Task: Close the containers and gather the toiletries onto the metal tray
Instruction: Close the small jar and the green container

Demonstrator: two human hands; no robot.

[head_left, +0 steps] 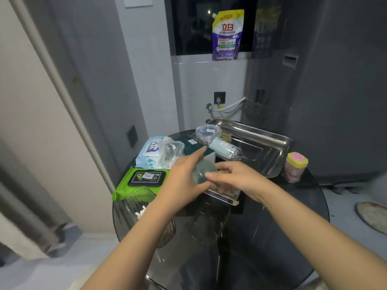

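Note:
A clear round lid (203, 171) hangs above the dark glass table (272, 237), held between both hands. My left hand (184, 178) supports it from the left with fingers stretched toward the far side. My right hand (232, 177) pinches its right edge. The metal tray (268, 143) stands at the table's far right. A pale green bottle (225, 148) lies on the tray's near-left rim, beside a clear round lidded tub (207, 133). What container sits under the lid is hidden by my hands.
On the left lie a green wet-wipe pack (138, 181), a blue-and-white tissue pack (154, 152) and a clear bag of cotton swabs (172, 153). A pink jar with a yellow lid (295, 167) stands right of the tray. A dark green box (194, 146) and a flat white box (224, 195) lie under my hands.

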